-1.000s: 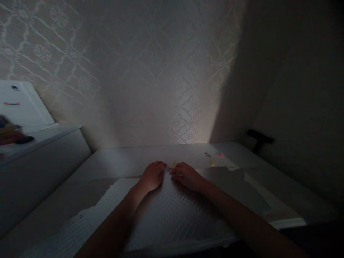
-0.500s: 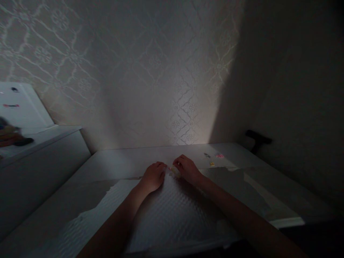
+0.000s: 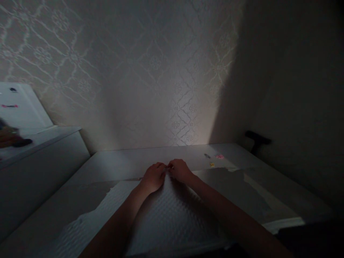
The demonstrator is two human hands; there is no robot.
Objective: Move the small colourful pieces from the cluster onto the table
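A white sheet with a dimpled, quilted-looking texture (image 3: 166, 218) spreads across the table in front of me, rising to a peak at its far edge. My left hand (image 3: 154, 176) is closed at that peak, fingers curled round the sheet's edge. Right beside it, my right hand (image 3: 179, 171) pinches at the same spot, its fingertips meeting those of the left. Whatever small thing may lie between the fingertips is hidden by the fingers and the dim light.
Small pink (image 3: 219, 156), yellow (image 3: 212, 165) and grey (image 3: 207, 156) pieces lie on the table (image 3: 120, 157) to the right. A black T-shaped object (image 3: 257, 139) is at the right edge. On the left stands a white cabinet (image 3: 53, 150) bearing a white panel (image 3: 24, 111) and blurred items.
My right hand has moved left and slightly down, closing the gap to my left hand. A pale yellowish bit seen by its fingers is now covered. The left hand stays put.
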